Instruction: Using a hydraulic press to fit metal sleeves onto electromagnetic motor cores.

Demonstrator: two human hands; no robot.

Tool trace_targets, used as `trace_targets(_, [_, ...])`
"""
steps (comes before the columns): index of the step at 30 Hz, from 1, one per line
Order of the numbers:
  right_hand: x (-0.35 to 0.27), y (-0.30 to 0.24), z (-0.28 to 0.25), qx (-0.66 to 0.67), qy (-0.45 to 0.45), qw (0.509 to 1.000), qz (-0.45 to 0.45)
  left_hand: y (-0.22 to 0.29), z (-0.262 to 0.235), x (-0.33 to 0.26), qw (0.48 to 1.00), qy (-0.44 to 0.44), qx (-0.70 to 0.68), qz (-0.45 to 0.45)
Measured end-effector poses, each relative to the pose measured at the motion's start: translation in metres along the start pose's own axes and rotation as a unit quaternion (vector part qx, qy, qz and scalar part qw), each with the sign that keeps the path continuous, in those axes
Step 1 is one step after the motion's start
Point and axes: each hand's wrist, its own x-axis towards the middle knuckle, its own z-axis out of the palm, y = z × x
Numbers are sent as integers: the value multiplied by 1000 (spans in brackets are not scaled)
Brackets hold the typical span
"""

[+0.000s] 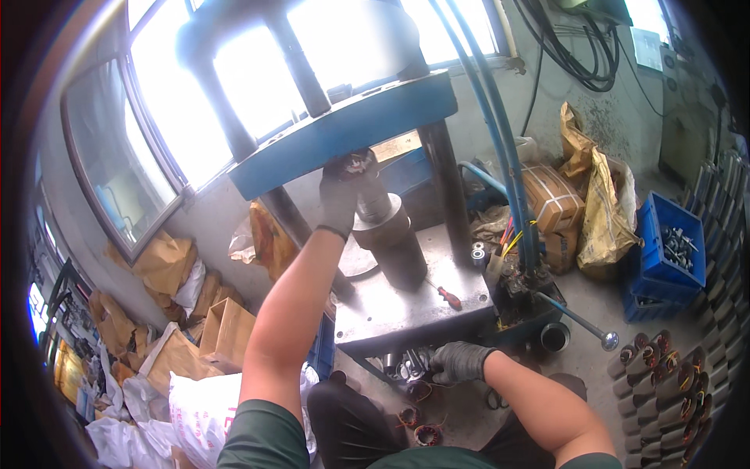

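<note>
My left hand (340, 199), in a dark glove, reaches up beneath the blue crosspiece of a press. Its fingers curl around a dark round part (361, 162) with a pale, rough top, just above a stepped silver metal piece (379, 209). Below that, a dark metal cylinder (400, 262) stands upright on the press's steel bed (371, 316). A screwdriver (449, 298) with a red handle lies beside the cylinder. Lower down, my gloved right hand (459, 363) is closed by the bed's front edge, next to shiny metal parts (412, 365); whatever it grips is hidden.
The blue crosspiece (351, 125) spans thick posts overhead. At right, a ball-ended lever (609, 340) juts out near blue bins (672, 246) of metal pieces. Several wire-wound cylinders (664, 375) stand on the floor; wound coils (426, 434) lie between my legs. White sacks (199, 414) sit left.
</note>
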Motion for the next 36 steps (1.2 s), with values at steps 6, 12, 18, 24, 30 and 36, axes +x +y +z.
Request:
trace_targets(6, [-8, 1, -6, 29, -86, 994, 52, 9, 11, 25, 953, -21, 166, -252])
trace_targets(12, [-19, -2, -9, 70, -51, 996, 3, 18, 13, 4, 971, 22, 25, -236])
trace_targets(18, [-23, -17, -20, 45, -148, 987, 52, 14, 6, -2, 966, 9, 2, -257])
trace_targets(24, [-27, -13, -13, 21, -47, 998, 36, -2, -18, -6, 982, -89, 25, -166])
trace_targets(30, [-38, -7, -31, 54, 112, 992, -28, 29, -49, -58, 967, -32, 59, -245])
trace_targets(36, [-52, -9, -37, 137, 277, 950, -42, 34, -150, -215, 962, -111, -103, -228])
